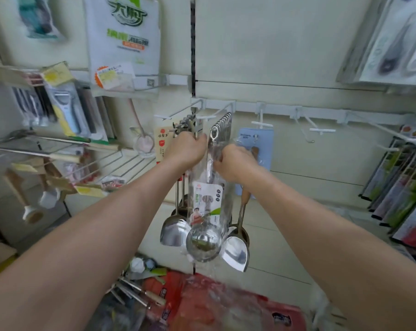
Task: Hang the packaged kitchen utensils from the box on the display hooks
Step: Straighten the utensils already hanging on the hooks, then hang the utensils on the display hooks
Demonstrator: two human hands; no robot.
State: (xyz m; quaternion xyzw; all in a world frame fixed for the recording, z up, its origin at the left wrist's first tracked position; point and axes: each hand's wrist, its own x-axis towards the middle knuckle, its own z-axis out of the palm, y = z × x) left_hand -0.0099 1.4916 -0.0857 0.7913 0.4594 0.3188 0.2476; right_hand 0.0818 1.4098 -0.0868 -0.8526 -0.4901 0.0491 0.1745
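Note:
A steel ladle in a clear plastic sleeve with a white and green label (205,220) hangs in front of the display wall. My left hand (186,149) grips the top of its sleeve just below a white display hook (197,115). My right hand (235,163) pinches the sleeve's right side near the handle. The handle's top sits beside a row of metal handles (222,124) strung on the neighbouring hook. Steel spatulas (172,231) and a spoon (235,255) hang behind the ladle. Below lies a box of packaged utensils in red wrapping (216,304).
Several bare white hooks (321,130) stick out from the wall rail to the right. Packaged peelers (66,111) and wire racks with wooden tools (46,158) fill the left. Knife packs (403,199) hang at the far right, a blue pack (257,139) behind my right hand.

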